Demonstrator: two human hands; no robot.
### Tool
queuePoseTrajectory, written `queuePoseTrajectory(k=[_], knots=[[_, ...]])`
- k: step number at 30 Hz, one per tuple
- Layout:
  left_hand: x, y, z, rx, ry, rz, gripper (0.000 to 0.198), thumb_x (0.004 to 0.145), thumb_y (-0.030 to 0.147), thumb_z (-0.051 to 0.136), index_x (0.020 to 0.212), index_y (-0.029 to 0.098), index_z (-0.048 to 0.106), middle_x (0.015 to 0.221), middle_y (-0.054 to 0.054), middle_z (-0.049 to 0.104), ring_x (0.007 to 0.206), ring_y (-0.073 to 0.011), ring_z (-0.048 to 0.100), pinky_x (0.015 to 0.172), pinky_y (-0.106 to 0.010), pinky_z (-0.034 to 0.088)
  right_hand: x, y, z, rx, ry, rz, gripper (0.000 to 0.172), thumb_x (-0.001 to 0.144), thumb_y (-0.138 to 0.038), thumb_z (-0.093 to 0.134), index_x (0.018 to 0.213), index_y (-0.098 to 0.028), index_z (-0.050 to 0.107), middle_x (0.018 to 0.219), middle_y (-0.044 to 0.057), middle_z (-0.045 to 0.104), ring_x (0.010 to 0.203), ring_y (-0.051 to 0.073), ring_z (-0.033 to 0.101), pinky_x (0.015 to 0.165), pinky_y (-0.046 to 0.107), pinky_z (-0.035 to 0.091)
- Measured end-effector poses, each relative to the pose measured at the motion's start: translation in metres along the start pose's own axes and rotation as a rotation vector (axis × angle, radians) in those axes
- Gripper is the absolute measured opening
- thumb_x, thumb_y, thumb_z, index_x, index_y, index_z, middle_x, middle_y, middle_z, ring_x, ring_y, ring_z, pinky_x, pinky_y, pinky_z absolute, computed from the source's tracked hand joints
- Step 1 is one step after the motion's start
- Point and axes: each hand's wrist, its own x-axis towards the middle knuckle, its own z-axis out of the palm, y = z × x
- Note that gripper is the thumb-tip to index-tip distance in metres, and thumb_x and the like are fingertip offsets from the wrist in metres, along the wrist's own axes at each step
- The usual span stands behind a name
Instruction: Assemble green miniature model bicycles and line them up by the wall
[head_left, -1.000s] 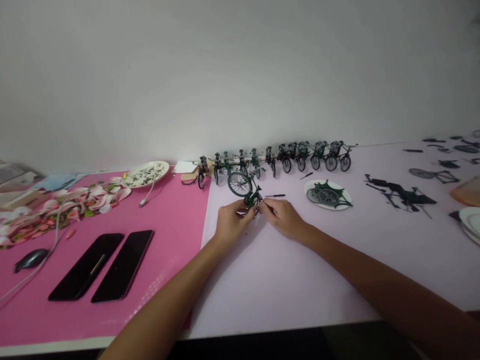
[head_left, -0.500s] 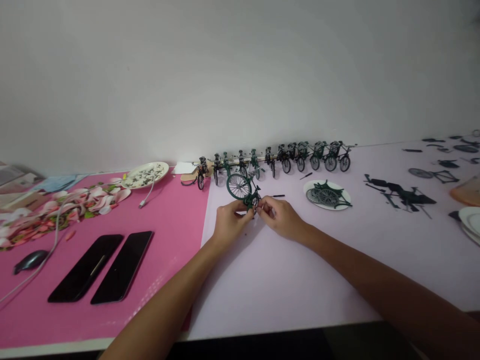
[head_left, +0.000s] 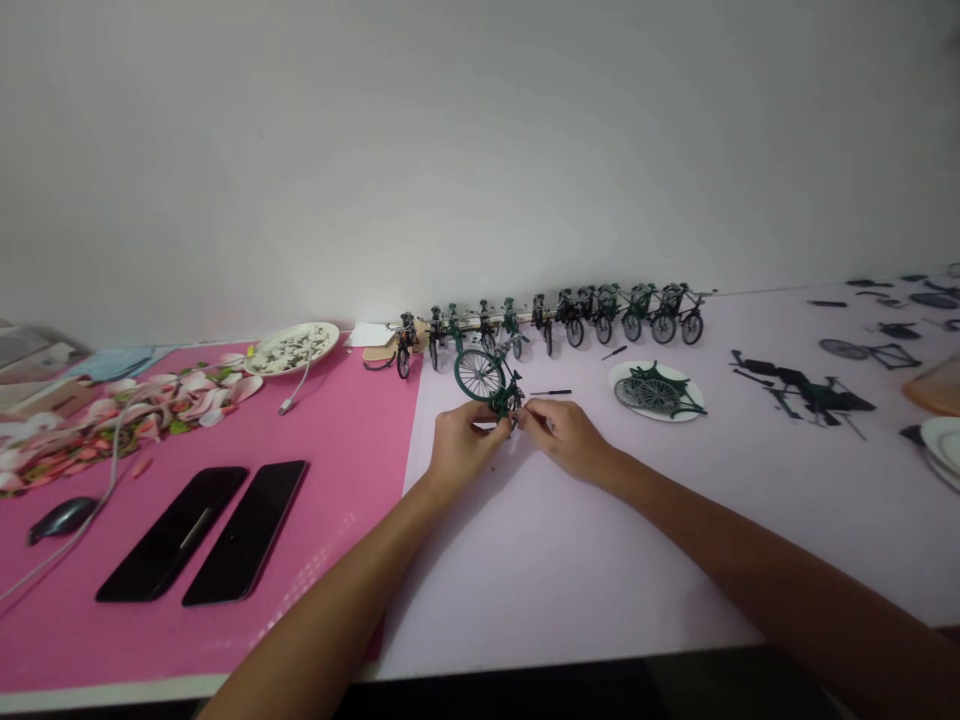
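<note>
A green miniature bicycle [head_left: 480,374] is tilted over the pale lilac tabletop, one spoked wheel raised toward the back. My left hand [head_left: 466,447] is closed around its near end, thumb and fingers pinching the frame. At the bicycle's right side, my right hand [head_left: 564,436] has its thumb and fingertips pinched together; whatever small piece lies between them is too small to make out. Just behind the right hand lies a thin black screwdriver [head_left: 551,392]. A tiny dark bit [head_left: 493,468] rests on the table beside my left hand.
Several finished miniature bicycles [head_left: 640,312] line the wall. A white plate [head_left: 621,403] of green frames and wheels sits right of my hands, with loose black parts [head_left: 806,388] beyond. On the pink side are two phones [head_left: 246,535], a plate of small pieces [head_left: 328,345] and artificial petals [head_left: 199,395].
My right fingertips have shifted slightly down and to the right along the bicycle, showing more of the screwdriver behind. My left hand keeps its hold.
</note>
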Motion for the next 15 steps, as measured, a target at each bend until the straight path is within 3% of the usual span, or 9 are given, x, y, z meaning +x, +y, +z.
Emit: queuePoseTrajectory(k=[2, 7, 15], knots=[[0.0001, 0.0003, 0.0001, -0.005, 0.004, -0.004, 0.009, 0.084, 0.026, 0.075, 0.088, 0.020, 0.081, 0.088, -0.004, 0.083, 0.084, -0.0236, 0.079, 0.071, -0.031, 0.065, 0.0001, -0.0011, -0.0006, -0.008, -0.003, 0.009, 0.031, 0.102, -0.034, 0.047, 0.074, -0.022, 0.055, 0.064, -0.001, 0.058, 0.059, 0.016, 0.052, 0.059, 0.028, 0.036], [-0.0004, 0.0009, -0.0007, -0.024, 0.005, 0.004, 0.010, 0.084, 0.027, 0.075, 0.088, 0.020, 0.081, 0.088, -0.005, 0.083, 0.084, -0.0238, 0.079, 0.072, -0.032, 0.065, -0.0007, -0.0023, -0.0007, 0.050, 0.013, 0.015, 0.010, 0.093, -0.033, 0.059, 0.090, -0.023, 0.058, 0.066, -0.004, 0.058, 0.058, 0.015, 0.054, 0.061, 0.027, 0.039], [-0.0004, 0.0013, -0.0008, -0.014, -0.003, -0.003, 0.009, 0.084, 0.026, 0.076, 0.088, 0.020, 0.082, 0.088, -0.004, 0.083, 0.084, -0.0235, 0.079, 0.072, -0.031, 0.064, -0.0015, -0.0013, 0.0031, 0.005, 0.021, 0.014, 0.012, 0.093, -0.029, 0.056, 0.083, -0.023, 0.056, 0.068, -0.002, 0.058, 0.061, 0.016, 0.053, 0.060, 0.027, 0.037]])
